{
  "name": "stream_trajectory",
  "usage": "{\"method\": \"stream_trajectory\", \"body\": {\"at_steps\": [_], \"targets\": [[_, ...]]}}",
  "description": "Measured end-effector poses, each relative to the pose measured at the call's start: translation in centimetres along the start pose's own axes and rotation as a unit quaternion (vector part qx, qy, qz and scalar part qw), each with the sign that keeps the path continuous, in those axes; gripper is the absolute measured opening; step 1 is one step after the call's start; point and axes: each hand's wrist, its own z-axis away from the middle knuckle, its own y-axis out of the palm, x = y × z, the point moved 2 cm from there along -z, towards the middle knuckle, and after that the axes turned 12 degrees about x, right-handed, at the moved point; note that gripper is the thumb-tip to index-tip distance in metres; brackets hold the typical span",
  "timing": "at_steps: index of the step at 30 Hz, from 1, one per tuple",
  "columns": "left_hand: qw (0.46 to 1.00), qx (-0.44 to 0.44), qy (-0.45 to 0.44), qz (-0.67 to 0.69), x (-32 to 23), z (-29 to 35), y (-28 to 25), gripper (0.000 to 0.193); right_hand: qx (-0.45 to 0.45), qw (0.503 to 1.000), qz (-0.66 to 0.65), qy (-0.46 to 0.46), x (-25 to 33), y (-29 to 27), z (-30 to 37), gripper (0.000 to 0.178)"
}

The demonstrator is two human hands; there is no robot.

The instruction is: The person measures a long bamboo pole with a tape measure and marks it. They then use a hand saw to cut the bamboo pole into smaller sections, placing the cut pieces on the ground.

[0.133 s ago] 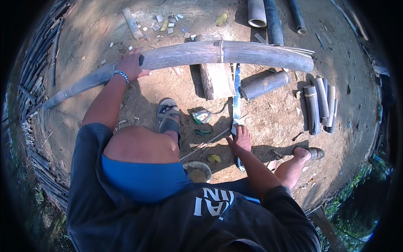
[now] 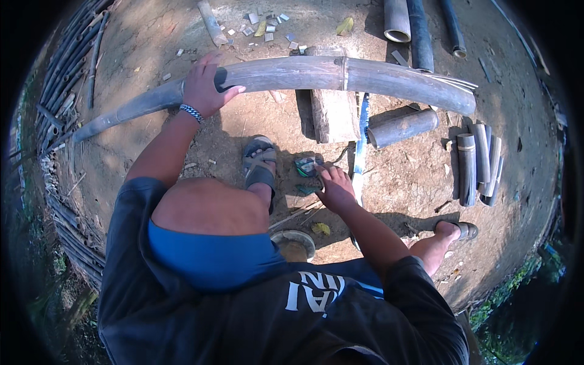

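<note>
A long, thick bamboo pole (image 2: 280, 74) lies crosswise over a short split log (image 2: 334, 118). My left hand (image 2: 204, 88) grips the pole left of the log, fingers over its far side and thumb apart on the near side. Below the log, my right hand (image 2: 334, 185) is at a tape measure (image 2: 306, 165) on the ground, its fingers bent and slightly apart at the right side of the case. Whether they press on it is hard to see. A small green curved thing (image 2: 307, 190) lies under the fingertips. Beside the hand runs a long blue-and-white blade (image 2: 362, 137), partly under the pole.
A short bamboo piece (image 2: 403, 128) lies right of the blade, and several cut lengths (image 2: 467, 167) are bunched farther right. Thick bamboo tubes (image 2: 397, 24) and small cut pieces (image 2: 268, 36) lie at the back. Stacked poles (image 2: 64, 73) line the left; a round container (image 2: 298, 240) is near my knee.
My right hand has moved left and away from me, from the blade's near end to the tape measure. My left hand stays on the pole. The whole view has shifted slightly.
</note>
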Motion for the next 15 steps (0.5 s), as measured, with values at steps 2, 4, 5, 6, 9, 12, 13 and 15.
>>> {"method": "stream_trajectory", "body": {"at_steps": [2,4,5,6,9,12,13,15], "targets": [[0.996,-0.012,0.064,0.06,-2.5,2.3,-1.4,0.082,0.016,0.998,0.049,-0.018,1.5,0.2,-2.8,0.072],[0.985,0.029,0.133,0.106,-4.6,4.3,-1.3,0.074,0.005,0.995,0.095,-0.008,2.3,1.0,-5.3,0.068],[0.973,0.041,0.178,0.139,-4.9,5.3,-0.5,0.071,0.013,0.996,0.094,0.005,2.2,1.0,-6.0,0.065],[0.965,0.149,0.127,0.175,-5.8,6.3,-0.4,0.066,0.065,0.995,0.07,0.02,1.7,1.0,-7.1,0.063],[0.878,0.335,0.013,0.341,-4.4,10.6,4.8,0.064,0.11,0.994,0.001,0.001,3.4,-1.4,-6.4,0.068],[0.781,0.485,-0.015,0.392,-5.3,9.5,5.0,0.07,0.03,0.983,-0.169,-0.059,3.5,-2.8,-5.3,0.079],[0.777,0.479,0.003,0.409,-5.7,9.5,5.0,0.071,0.057,0.964,-0.25,-0.067,4.6,-4.2,-4.8,0.077],[0.74,0.5,0.036,0.449,-7.1,8.2,5.8,0.069,0.088,0.937,-0.33,-0.071,6.8,-6.6,-4.4,0.079]]}}
